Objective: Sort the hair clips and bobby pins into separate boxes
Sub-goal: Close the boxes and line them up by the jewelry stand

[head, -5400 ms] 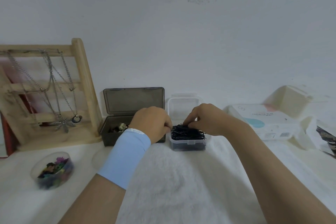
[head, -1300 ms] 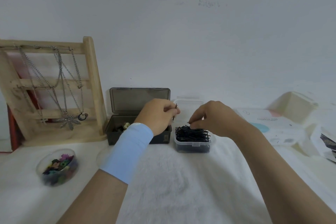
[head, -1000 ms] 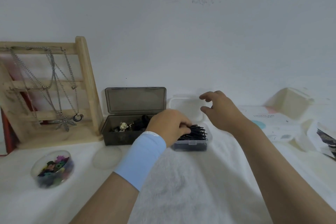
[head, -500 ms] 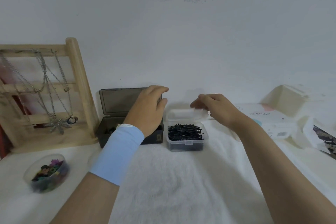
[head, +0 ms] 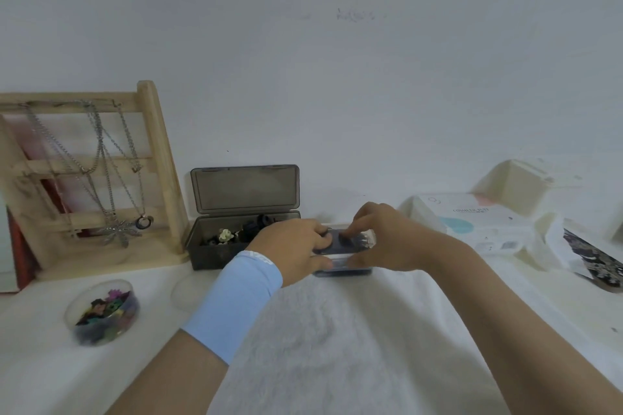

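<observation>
Standing at the desk's far left edge, a wooden rack (head: 158, 172) is carrying several chains (head: 101, 158). Just in front of it, near the left front, a round clear tub (head: 101, 313) is holding small colourful clips, and a round clear lid (head: 187, 290) is lying flat beside it. Right of the rack, against the wall, a dark box (head: 215, 251) is sitting with its lid tipped up and hair clips (head: 242, 234) showing inside.

The left hand (head: 293, 248), with a light blue band on its wrist, is curling its fingers round the left end of a small clear box (head: 342, 266) – this one is sitting just right of the dark box, at the back edge of a white towel (head: 320, 340). Black bobby pins (head: 359, 241) are showing darkly through its lid, which is lying over it. The right hand (head: 384, 239) is gripping the box's right end, fingertips bending down onto the lid and thumb against the front.

Further right, a white carton (head: 482, 222) is lying towards the desk's right edge.
</observation>
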A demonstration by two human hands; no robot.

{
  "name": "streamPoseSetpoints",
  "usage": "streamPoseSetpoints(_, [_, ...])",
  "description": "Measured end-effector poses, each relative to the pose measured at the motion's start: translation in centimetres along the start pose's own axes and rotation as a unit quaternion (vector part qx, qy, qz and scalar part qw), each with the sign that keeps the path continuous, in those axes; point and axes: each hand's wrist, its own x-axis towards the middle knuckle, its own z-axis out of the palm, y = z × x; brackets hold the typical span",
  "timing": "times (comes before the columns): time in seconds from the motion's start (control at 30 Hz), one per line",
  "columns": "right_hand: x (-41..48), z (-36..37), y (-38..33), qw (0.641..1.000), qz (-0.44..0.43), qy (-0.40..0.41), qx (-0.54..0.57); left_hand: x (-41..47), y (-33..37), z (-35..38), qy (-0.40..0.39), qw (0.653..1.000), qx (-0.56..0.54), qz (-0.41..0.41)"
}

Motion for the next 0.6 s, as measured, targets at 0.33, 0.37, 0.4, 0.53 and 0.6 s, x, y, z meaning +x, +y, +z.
streamPoseSetpoints(0.33, [-1.3,2.5,0.5,0.995,-0.043,0.083,-0.020,0.0,0.0,2.2,0.092,0.996,-0.012,0.006])
streamPoseSetpoints(0.37, [-1.3,2.7,0.6,0.994,-0.047,0.089,-0.030,-0.1,0.2,2.4,0.099,0.995,-0.009,0.004])
streamPoseSetpoints(0.4, [-1.3,2.9,0.5,0.993,-0.052,0.094,-0.038,-0.1,0.3,2.6,0.107,0.994,-0.002,0.004])
streamPoseSetpoints(0.53, [-1.3,3.5,0.2,0.992,-0.055,0.105,-0.048,-0.5,0.6,3.0,0.115,0.993,-0.009,-0.004])
streamPoseSetpoints(0.6, [-1.4,3.4,0.0,0.992,-0.048,0.104,-0.046,-0.7,0.6,2.8,0.116,0.993,-0.026,-0.005])
